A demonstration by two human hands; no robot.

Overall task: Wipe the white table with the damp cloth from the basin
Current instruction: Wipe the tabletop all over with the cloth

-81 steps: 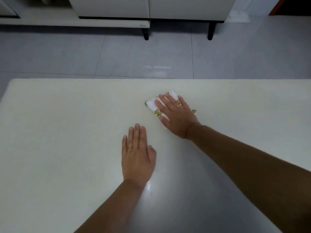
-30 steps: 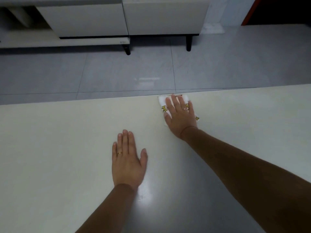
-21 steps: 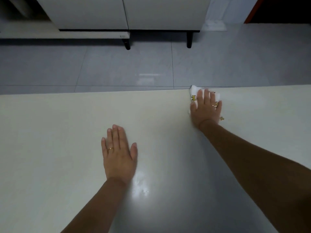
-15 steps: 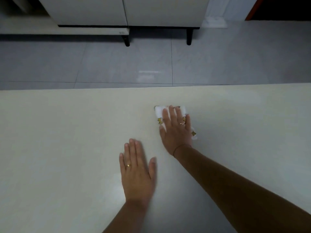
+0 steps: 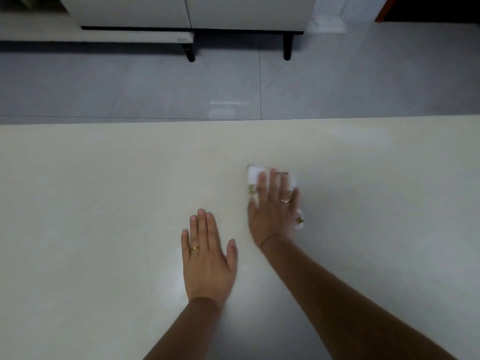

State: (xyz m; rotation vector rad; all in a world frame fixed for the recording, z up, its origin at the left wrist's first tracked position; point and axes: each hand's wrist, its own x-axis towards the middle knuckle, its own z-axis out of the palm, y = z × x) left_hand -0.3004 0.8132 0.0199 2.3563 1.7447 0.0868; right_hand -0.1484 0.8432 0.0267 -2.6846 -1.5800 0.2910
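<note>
My right hand [image 5: 272,211] lies flat, pressing the cloth [image 5: 253,175] onto the white table [image 5: 104,190]; left hand [image 5: 207,258] spread open beside it, empty.

Both hands are lying flat on the table [image 5: 91,203]. The right hand [image 5: 272,211] is lying on the cloth [image 5: 253,175], farther ahead than the left hand [image 5: 207,258] and just beside it. Behind the table, a cabinet [image 5: 187,11] is standing on the floor [image 5: 130,84].

Both forearms are bare with no sleeves showing, the left hand [image 5: 207,261] wears a gold ring [image 5: 194,247], and the right hand [image 5: 272,211] has a ring [image 5: 285,200] plus a thin wrist thread [image 5: 267,239].
</note>
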